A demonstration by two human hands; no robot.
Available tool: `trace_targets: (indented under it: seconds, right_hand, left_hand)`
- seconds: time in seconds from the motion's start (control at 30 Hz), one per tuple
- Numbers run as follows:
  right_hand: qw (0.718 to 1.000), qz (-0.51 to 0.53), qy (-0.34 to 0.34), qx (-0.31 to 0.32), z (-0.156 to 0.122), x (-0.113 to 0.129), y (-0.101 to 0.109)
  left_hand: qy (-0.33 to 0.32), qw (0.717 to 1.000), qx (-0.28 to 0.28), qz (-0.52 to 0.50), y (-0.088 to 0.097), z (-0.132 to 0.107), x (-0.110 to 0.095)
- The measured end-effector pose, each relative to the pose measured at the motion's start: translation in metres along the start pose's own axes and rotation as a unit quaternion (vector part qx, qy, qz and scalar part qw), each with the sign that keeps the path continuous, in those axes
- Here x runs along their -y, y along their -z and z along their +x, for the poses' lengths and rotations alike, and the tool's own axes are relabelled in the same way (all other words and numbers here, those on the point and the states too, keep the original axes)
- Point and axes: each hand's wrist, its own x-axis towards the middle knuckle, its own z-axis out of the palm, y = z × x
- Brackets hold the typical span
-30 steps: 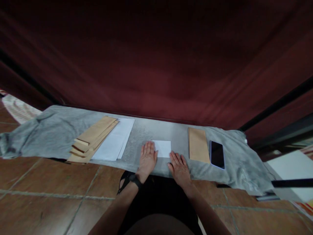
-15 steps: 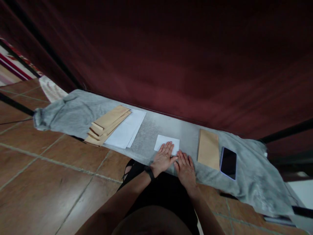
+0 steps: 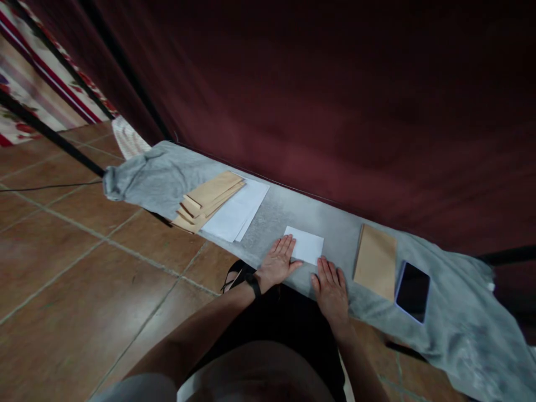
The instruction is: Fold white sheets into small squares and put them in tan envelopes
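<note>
A folded white sheet of paper (image 3: 307, 245) lies flat on the grey cloth (image 3: 288, 215) that covers a low bench. My left hand (image 3: 278, 261) lies flat with fingers stretched out, its fingertips on the sheet's left edge. A dark band is on that wrist. My right hand (image 3: 331, 286) rests flat and open on the cloth just below the sheet's right corner, fingertips at its edge. Neither hand holds anything.
A fanned stack of brown envelopes (image 3: 207, 200) lies to the left beside white sheets (image 3: 238, 211). One brown envelope (image 3: 376, 261) and a dark phone (image 3: 412, 291) lie to the right. A dark red curtain (image 3: 318, 106) hangs behind. Brown floor tiles (image 3: 84, 262) spread to the left.
The view has swung left and down, so everything sits further right in frame. My hands came close together on the sheet, then moved apart again to its lower edges.
</note>
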Motion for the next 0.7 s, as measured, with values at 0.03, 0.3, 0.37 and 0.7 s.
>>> trace_targets:
  seconds: [0.03,0.3,0.37,0.7]
  right_hand:
    - [1.0,0.001,0.0,0.001,0.0,0.0,0.0]
    - [1.0,0.002,0.001,0.002,-0.002,-0.003,-0.004]
    - [1.0,0.012,0.0,0.0,-0.002,-0.004,-0.005]
    - [0.996,0.07,-0.04,0.036,0.045,0.021,-0.006]
  left_hand:
    - [-0.002,1.0,0.001,0.002,0.002,-0.002,0.002]
    - [-0.018,1.0,0.001,0.009,0.008,-0.01,0.011]
    - [-0.018,1.0,0.001,0.01,0.007,-0.01,0.011]
    - [-0.026,0.999,-0.022,0.015,0.0,-0.009,0.012]
